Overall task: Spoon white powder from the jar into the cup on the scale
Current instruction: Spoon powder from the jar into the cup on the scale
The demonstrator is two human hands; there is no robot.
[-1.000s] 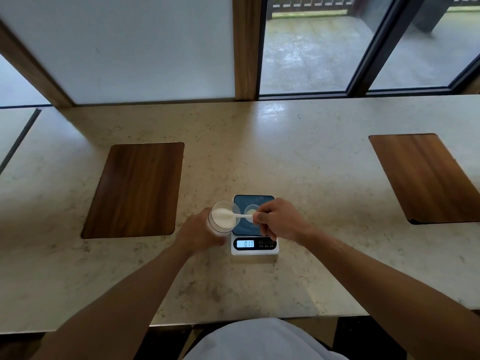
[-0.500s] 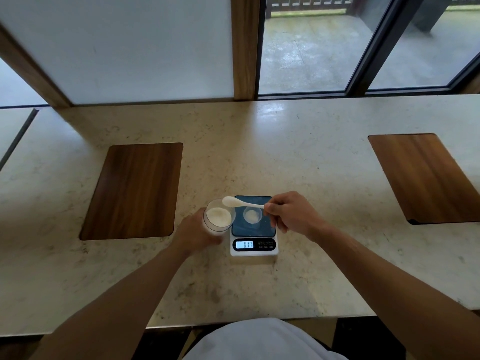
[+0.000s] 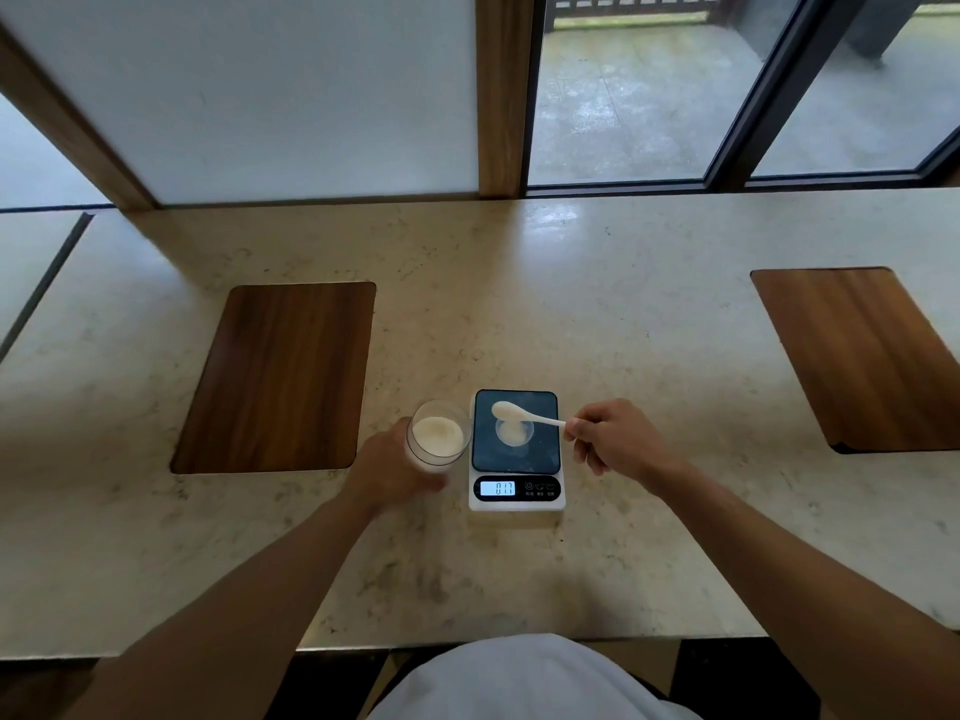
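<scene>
A clear jar (image 3: 438,433) holding white powder stands tilted on the counter just left of the scale, and my left hand (image 3: 387,472) grips its near side. The small scale (image 3: 517,452) has a dark platform and a lit display reading 0.17. On the platform sits a small clear cup (image 3: 514,432) with some white powder in it. My right hand (image 3: 615,441) pinches the handle of a white spoon (image 3: 524,414), whose heaped bowl hovers just over the cup's far-left rim.
The pale stone counter (image 3: 519,304) has two inset wooden panels, one at the left (image 3: 280,376) and one at the far right (image 3: 862,356). A wall and glass doors rise behind. The counter's near edge runs just in front of my body.
My right hand lifted the spoon out of the jar and carried it rightward, from over the jar to above the cup. My left hand and the jar stayed put.
</scene>
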